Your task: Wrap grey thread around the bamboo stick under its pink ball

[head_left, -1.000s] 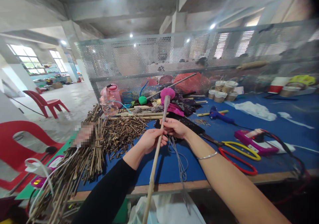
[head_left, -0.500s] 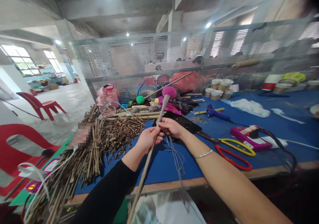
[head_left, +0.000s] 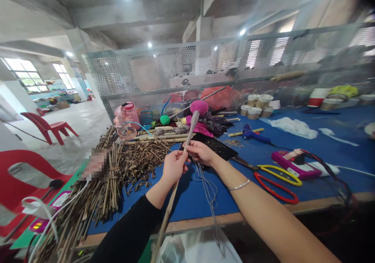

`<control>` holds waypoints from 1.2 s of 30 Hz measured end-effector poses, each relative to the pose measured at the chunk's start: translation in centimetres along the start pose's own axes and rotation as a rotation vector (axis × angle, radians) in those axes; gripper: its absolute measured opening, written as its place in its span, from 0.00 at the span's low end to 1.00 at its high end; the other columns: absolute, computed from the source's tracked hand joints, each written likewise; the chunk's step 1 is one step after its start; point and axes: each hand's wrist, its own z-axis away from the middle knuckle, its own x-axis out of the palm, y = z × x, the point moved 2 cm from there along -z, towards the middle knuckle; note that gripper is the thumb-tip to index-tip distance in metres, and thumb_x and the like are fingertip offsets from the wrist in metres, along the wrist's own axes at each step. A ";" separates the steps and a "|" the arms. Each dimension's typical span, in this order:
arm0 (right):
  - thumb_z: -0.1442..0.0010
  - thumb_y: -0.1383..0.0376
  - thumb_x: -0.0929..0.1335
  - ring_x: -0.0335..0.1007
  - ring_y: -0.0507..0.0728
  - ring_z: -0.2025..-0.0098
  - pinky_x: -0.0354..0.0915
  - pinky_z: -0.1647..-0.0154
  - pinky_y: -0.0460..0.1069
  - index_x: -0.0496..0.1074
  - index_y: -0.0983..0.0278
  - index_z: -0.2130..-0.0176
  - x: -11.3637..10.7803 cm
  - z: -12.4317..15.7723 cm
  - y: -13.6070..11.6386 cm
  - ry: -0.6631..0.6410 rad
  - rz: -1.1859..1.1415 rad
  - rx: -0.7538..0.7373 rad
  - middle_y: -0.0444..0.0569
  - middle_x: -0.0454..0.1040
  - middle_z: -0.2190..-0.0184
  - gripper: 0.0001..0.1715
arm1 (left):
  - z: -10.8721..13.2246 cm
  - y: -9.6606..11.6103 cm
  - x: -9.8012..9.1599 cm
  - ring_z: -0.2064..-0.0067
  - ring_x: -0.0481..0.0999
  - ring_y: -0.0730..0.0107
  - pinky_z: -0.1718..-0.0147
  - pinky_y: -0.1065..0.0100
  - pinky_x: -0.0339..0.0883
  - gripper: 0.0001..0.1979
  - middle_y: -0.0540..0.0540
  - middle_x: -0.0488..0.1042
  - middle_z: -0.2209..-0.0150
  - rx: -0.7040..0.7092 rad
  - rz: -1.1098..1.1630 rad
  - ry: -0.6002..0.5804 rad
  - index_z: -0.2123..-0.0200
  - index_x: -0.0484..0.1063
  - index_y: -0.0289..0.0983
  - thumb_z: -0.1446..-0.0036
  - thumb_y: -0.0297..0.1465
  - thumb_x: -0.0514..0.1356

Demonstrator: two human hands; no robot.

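Observation:
My left hand (head_left: pixel 174 166) is closed round a thin wooden stick (head_left: pixel 167 212), which slants from the lower edge up toward the back of the table. Pale grey wrapping (head_left: pixel 192 128) covers its far end, widening toward the tip. My right hand (head_left: pixel 201 152), fingers pinched, meets the stick at the lower end of that wrapping. Loose grey yarn (head_left: pixel 210 192) hangs from beneath my right hand, over the table's front edge. The exact strand between the right fingertips is hidden. Directly behind the stick's tip shows a magenta ball (head_left: pixel 199 107).
On the blue table (head_left: pixel 199 206) are scissors (head_left: pixel 278 177), a blue glue gun (head_left: pixel 256 135) and a purple power strip (head_left: pixel 297 165) at right. Bundled dry sticks (head_left: pixel 113 185) lie left, with a pink jug (head_left: pixel 131 114) behind. A perforated metal screen (head_left: pixel 164 68) stands at the back.
My left hand has turned slightly on the stick, its fingers more curled under. Both hands stay at the lower end of the wrapping. The view has shifted a little.

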 end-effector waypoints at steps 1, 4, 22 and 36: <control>0.51 0.56 0.70 0.35 0.43 0.87 0.33 0.88 0.42 0.63 0.65 0.65 0.0 0.1 -0.1 0.004 -0.014 0.003 0.32 0.50 0.87 0.19 | 0.0 0.1 0.1 0.87 0.61 0.82 0.88 0.77 0.54 0.13 0.50 0.71 0.77 -0.012 0.048 -0.031 0.69 0.66 0.34 0.49 0.40 0.56; 0.53 0.56 0.71 0.39 0.43 0.88 0.33 0.88 0.42 0.62 0.65 0.68 0.4 0.1 -0.3 0.052 0.005 -0.006 0.36 0.59 0.86 0.19 | 0.1 0.0 0.4 0.88 0.59 0.82 0.90 0.76 0.50 0.16 0.52 0.69 0.80 -0.093 0.155 -0.126 0.68 0.65 0.34 0.48 0.43 0.54; 0.51 0.55 0.70 0.42 0.43 0.88 0.35 0.88 0.43 0.60 0.64 0.69 0.3 -0.1 0.0 0.035 0.094 -0.007 0.35 0.59 0.85 0.19 | 0.4 0.0 0.4 0.88 0.57 0.84 0.91 0.78 0.49 0.18 0.56 0.66 0.81 -0.117 0.126 -0.038 0.69 0.63 0.36 0.54 0.44 0.60; 0.52 0.56 0.71 0.36 0.43 0.87 0.32 0.88 0.43 0.62 0.65 0.66 0.2 0.3 -0.5 0.009 0.052 -0.008 0.33 0.53 0.86 0.19 | 0.6 0.1 0.0 0.88 0.60 0.82 0.90 0.78 0.50 0.18 0.53 0.70 0.80 -0.055 0.076 -0.105 0.69 0.62 0.36 0.50 0.45 0.57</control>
